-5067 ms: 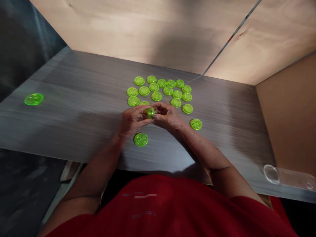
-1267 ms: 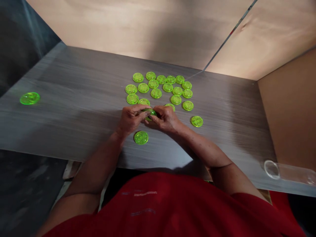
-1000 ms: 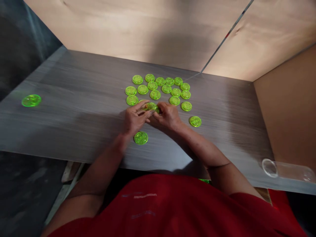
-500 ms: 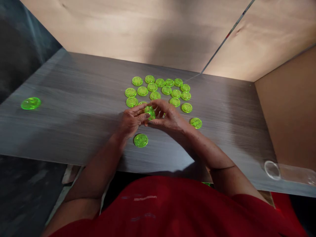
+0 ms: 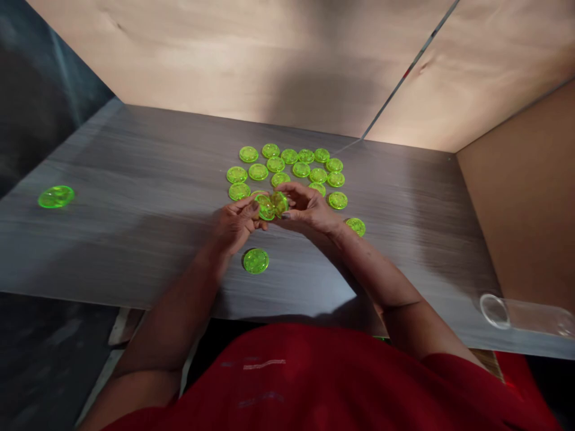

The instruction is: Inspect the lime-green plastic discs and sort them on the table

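Between thumb and fingers, my left hand (image 5: pixel 236 226) pinches a round, see-through green piece (image 5: pixel 265 207). My right hand (image 5: pixel 309 209) holds another green piece (image 5: pixel 281 204) by its side, tilted and right beside the first. Whether the two pieces are joined at an edge cannot be made out. Beyond my hands, several green discs (image 5: pixel 275 164) lie flat in loose rows on the grey table (image 5: pixel 157 209). One disc (image 5: pixel 256 261) rests nearer to me, below my left hand, and another (image 5: pixel 356 227) lies right of my right hand.
A lone green piece (image 5: pixel 56 196) lies at the table's far left. On the right front edge a clear plastic container (image 5: pixel 530 316) lies on its side. Wooden panels (image 5: pixel 202 60) stand at the back, and a brown panel (image 5: pixel 534 197) closes the right side.
Half a second ago one green piece showed between my hands; now two show side by side, one in each hand. The view has shifted slightly.
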{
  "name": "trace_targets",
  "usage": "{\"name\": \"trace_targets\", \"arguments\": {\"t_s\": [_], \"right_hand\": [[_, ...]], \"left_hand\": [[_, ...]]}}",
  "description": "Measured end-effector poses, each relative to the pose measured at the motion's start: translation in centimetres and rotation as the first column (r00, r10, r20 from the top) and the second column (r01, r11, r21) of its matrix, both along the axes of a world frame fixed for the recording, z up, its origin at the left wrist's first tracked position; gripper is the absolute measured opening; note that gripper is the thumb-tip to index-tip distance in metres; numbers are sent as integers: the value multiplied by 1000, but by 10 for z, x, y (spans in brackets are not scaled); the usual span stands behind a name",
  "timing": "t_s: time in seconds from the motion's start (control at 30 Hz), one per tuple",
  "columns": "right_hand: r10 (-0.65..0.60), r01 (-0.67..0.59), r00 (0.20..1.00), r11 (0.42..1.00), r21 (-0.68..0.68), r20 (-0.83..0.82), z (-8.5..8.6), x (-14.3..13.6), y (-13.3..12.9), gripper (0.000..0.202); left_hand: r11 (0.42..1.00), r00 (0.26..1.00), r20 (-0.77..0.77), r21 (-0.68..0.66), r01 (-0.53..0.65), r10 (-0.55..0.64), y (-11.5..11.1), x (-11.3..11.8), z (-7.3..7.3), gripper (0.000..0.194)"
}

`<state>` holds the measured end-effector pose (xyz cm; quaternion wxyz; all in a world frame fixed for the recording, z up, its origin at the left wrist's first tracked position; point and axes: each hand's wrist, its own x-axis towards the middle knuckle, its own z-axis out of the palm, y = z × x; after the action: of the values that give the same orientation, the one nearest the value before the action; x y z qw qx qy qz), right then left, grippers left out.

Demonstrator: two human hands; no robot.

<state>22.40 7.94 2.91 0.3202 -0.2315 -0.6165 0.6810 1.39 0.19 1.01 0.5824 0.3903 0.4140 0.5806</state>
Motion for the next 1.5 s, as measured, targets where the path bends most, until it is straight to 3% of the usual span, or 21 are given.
{"name": "trace_targets", "arguments": {"t_s": [0.17,0.33,0.57,0.73,1.1,1.33,1.5], "right_hand": [[-19,16,998,999,-42,-54,-4,10,7,77],[36,-72,974,986,-154,-224,-1,15,5,81],[110,-196,937,951,-238,-333,5,15,2,74],[116,-211,934,942,-260,-339,2,16,4,78],[192,-260,925,949,-178,-327,-5,18,8,75],[220,-258,936,960,-109,-273,-9,20,14,77],[236,-273,928,957,-96,-288,-5,20,12,72]], "left_hand": [[1000,998,68,27,8,-10,-4,-5,10,68],[997,983,182,80,17,-32,-8,-10,17,59],[990,959,249,67,121,-134,-10,-17,17,53],[975,930,295,115,192,-218,-10,-18,17,54],[981,943,273,90,172,-190,-14,-14,25,54],[964,949,183,109,241,-258,-13,-17,24,51],[978,967,147,48,201,-206,-14,-14,26,47]]}}
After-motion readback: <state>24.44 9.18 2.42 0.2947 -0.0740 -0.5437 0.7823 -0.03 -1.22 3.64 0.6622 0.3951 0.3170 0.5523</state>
